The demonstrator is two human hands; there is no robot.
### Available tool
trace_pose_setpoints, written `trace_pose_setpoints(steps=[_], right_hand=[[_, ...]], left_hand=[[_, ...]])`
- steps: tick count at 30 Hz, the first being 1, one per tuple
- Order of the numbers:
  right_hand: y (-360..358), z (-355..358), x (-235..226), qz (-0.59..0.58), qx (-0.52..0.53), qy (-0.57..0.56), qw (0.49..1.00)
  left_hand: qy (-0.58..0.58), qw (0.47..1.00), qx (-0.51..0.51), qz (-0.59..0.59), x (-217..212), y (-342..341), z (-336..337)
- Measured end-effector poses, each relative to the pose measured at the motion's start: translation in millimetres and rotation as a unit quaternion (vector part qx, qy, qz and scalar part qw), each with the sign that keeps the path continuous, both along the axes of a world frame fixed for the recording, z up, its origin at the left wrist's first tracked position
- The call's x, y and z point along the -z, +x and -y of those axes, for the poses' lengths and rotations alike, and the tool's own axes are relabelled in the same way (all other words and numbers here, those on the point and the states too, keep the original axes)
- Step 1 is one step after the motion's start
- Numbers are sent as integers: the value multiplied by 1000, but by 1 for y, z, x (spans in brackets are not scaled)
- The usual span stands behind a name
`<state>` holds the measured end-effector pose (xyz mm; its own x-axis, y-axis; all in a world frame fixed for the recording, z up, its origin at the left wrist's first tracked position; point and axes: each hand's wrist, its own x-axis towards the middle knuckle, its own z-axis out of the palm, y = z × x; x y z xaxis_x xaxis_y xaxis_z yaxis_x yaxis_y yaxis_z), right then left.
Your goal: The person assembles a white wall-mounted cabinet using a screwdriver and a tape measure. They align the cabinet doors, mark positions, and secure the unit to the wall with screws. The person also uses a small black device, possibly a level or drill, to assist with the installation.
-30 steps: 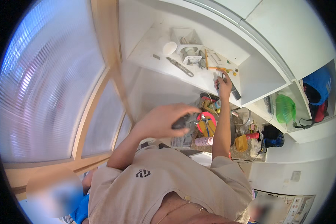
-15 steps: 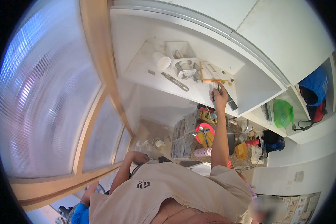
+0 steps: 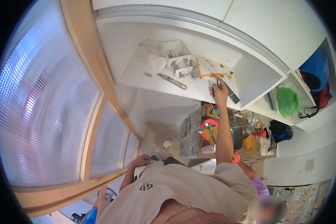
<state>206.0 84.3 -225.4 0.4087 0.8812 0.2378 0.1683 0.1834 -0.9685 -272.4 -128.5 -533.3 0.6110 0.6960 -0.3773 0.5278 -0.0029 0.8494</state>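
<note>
My right hand (image 3: 219,90) reaches onto the white shelf (image 3: 133,76) near its front edge. Its fingers are curled around something small and dark, mostly hidden. Beside that hand lies a black oblong object (image 3: 233,96). Just beyond the fingertips are a yellow folding ruler (image 3: 209,75) and a few small round pieces. Farther left on the shelf lies a grey utility knife (image 3: 172,81), near a white cup (image 3: 157,62) and a white bin (image 3: 174,48) with fittings. Low at my waist, my left hand (image 3: 141,161) is next to dark items; its grip is unclear.
A sliding door with ribbed panes and a wooden frame (image 3: 86,149) stands on my left. Below the shelf, a cluttered counter holds a pink plate (image 3: 215,123) and a yellow container (image 3: 249,144). A person in purple (image 3: 260,185) is at right; another person's hand (image 3: 100,197) shows lower left.
The view has shifted slightly, and more of the person in purple shows, with something red at their hand. My right hand stays at the shelf, fingers curled. My left hand remains by my waist.
</note>
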Motion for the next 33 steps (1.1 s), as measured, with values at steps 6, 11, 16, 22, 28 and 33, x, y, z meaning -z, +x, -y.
trace_pose_setpoints(steps=[6,11,16,22,28,33], right_hand=[[0,1,-1,19,-1,7,1000],[-1,2,0,27,10,4,1000],[0,0,0,2,3,2,1000],[-2,2,0,32,14,-4,999],[-1,2,2,53,28,-13,998],[1,-1,5,30,22,-12,999]], left_hand=[[-60,998,37,3,94,-11,36],[-182,974,-131,-39,149,-18,69],[-191,965,-172,-54,131,-15,76],[-191,963,-183,-58,133,-26,75],[-192,961,-192,-61,132,-28,69],[-189,962,-185,-65,131,-32,67]])
